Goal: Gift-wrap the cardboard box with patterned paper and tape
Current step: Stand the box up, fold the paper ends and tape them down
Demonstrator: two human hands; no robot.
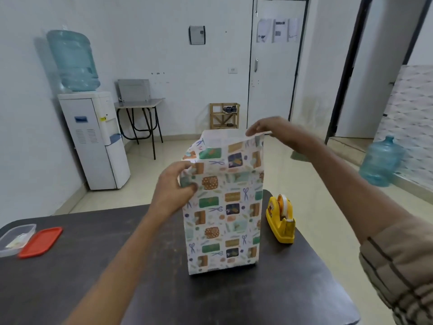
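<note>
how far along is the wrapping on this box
Done: the patterned paper already covers the upright box's sides down to the table. In hand: the left hand pinches the paper's upper left corner while the right hand grips the far top edge. Left: the top stands open, unfolded and untaped; the tape dispenser sits beside it.

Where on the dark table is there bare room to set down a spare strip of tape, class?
The widest bare patch lies between the red lid and the wrapped box, though the left hand reaches across it. The near edge of the table in front of the box is also free. Between the box and the yellow tape dispenser it is crowded.
</note>
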